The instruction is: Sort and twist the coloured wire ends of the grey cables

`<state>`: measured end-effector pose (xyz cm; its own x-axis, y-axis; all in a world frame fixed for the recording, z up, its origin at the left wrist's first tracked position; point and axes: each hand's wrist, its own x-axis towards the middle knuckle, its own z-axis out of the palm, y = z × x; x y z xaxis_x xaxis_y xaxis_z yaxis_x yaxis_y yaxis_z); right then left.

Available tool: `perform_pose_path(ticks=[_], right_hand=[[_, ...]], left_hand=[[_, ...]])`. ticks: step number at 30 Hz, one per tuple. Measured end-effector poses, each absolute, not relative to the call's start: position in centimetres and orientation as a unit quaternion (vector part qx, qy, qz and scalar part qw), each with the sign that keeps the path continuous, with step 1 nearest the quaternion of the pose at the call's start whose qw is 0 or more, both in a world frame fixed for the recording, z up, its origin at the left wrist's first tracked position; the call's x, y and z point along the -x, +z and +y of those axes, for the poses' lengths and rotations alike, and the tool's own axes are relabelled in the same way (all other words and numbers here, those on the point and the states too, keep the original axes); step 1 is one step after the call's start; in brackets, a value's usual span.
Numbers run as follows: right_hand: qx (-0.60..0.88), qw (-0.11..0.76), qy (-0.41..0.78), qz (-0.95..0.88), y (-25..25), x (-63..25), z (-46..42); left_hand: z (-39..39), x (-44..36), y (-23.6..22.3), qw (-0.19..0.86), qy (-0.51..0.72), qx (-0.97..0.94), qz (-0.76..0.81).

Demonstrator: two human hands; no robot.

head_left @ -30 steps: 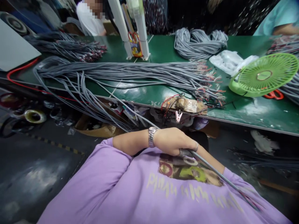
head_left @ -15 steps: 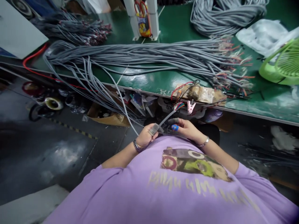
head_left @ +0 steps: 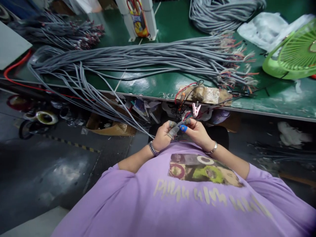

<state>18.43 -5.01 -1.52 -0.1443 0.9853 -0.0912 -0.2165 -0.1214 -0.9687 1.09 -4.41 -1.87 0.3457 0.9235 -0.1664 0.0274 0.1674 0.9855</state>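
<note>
One grey cable (head_left: 181, 124), coloured wires (head_left: 187, 115) splaying out, pinched by left grip (head_left: 163, 135) and right grip (head_left: 198, 134)

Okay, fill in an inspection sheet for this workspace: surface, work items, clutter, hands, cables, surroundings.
Surface: green bench top, glossy where bare.
Work items: gray cable, with colored wires spreading from its end.
Clutter: white plastic bag, green fan, pink clip by the front edge.
Hands: left hand and right hand both have their fingers on the gray cable.
Cables: long gray bundle along the bench, some strands over its edge; coiled bundle behind.
Surroundings: cardboard box below; striped floor tape.
</note>
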Motion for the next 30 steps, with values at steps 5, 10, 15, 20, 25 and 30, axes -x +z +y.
perform_pose_path(ticks=[5, 10, 15, 20, 25, 30], right_hand=[[0.413, 0.507, 0.623, -0.429, -2.3, -19.3, -5.0], [0.368, 0.465, 0.675, -0.438, -3.1, -19.1, -4.4], [0.384, 0.502, 0.649, -0.424, -2.3, -18.2, -4.2], [0.377, 0.463, 0.737, -0.317, -1.9, -18.4, -4.2], [0.293, 0.233, 0.895, -0.243, -2.9, -19.1, -3.3], [0.492, 0.27, 0.723, -0.404, -3.9, -18.9, -3.8]], left_hand=[[-4.3, -1.3, -2.4, 0.77, 0.344, -0.394, 0.366], [-4.3, -0.3, -2.7, 0.849, 0.306, -0.28, 0.326], [-4.3, 0.0, -2.9, 0.858, 0.296, -0.267, 0.324], [-4.5, -0.4, -3.3, 0.85, 0.329, -0.257, 0.321], [-4.5, -1.0, -3.7, 0.837, 0.381, -0.23, 0.317], [-3.5, -0.3, -2.9, 0.838, 0.405, -0.191, 0.313]])
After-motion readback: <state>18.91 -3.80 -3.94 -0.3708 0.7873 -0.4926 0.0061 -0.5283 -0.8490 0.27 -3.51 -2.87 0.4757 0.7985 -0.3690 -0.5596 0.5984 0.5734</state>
